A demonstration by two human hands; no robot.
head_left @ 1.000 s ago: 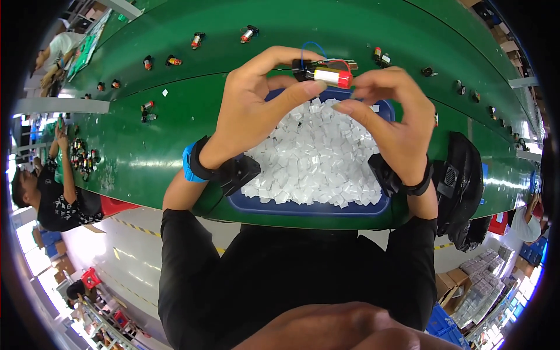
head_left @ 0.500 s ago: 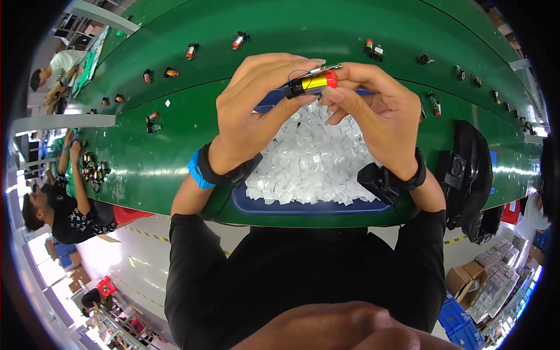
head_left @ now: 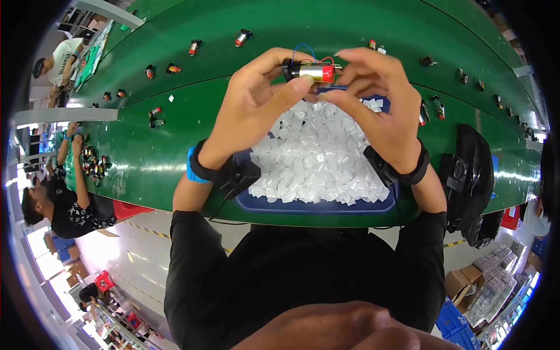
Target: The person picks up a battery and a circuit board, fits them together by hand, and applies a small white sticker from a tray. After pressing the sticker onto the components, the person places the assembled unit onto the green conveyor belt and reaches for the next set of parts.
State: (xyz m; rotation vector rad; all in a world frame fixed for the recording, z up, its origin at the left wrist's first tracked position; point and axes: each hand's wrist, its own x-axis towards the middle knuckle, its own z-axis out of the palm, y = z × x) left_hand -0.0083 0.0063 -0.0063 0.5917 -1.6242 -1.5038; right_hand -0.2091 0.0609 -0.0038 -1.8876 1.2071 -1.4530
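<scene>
My left hand [head_left: 251,99] grips a small cylindrical battery cell [head_left: 315,73] between thumb and fingers, above the far side of a blue tray. The cell looks silver-gold with a red right end. A black end piece sits at its left, and thin blue and red wires loop over its top. Just right of it, my right hand [head_left: 385,105] is open, thumb and forefinger apart around the red end; whether a fingertip touches it I cannot tell. Below both hands, the tray [head_left: 315,209] holds a heap of small white pieces [head_left: 321,157].
Similar wired cells lie scattered over the green table [head_left: 175,134], with a cluster [head_left: 93,162] at left. At right stands a black bag-like object [head_left: 471,169]. A co-worker [head_left: 64,204] sits at the left, hands at the table; another person [head_left: 64,61] is farther back.
My right fingers have come away from the cell and spread. The cell has turned in my left hand, from yellow to silver facing up, its wires now looping above it.
</scene>
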